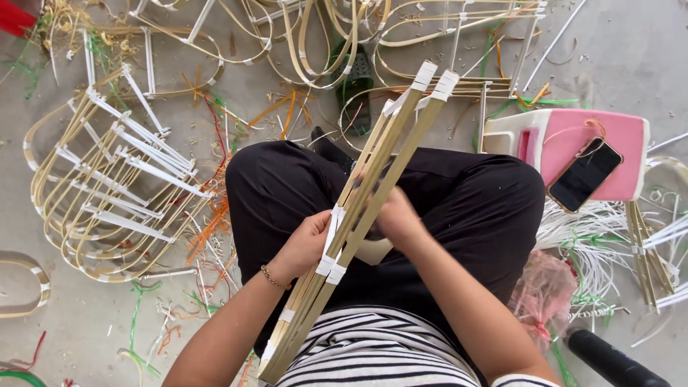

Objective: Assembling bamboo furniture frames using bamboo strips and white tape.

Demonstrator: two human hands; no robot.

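Stacked bamboo frames point(107, 193), bent into loops and bound with white strips, lie on the concrete floor point(93, 322) at far left, among loose green and orange scraps. Next comes the left hand point(304, 247), a thin bracelet point(271, 277) at its wrist, fingers curled around a bundle of bamboo slats point(358, 215) at a white binding. The bundle runs diagonally from the striped shirt point(373, 351) at lower centre up to white-wrapped tips at upper centre, crossing the lap in black trousers point(473, 208). Right hand point(398, 215) sits just beside the bundle on its far side, touching it; whether its fingers are closed on the slats cannot be told. More bent bamboo loops point(322, 43) lie beyond the knees. Further right, a pink stool point(623, 143) carries a dark phone point(584, 174). White strips point(595, 244) and a pink mesh bag point(545, 290) lie at right.
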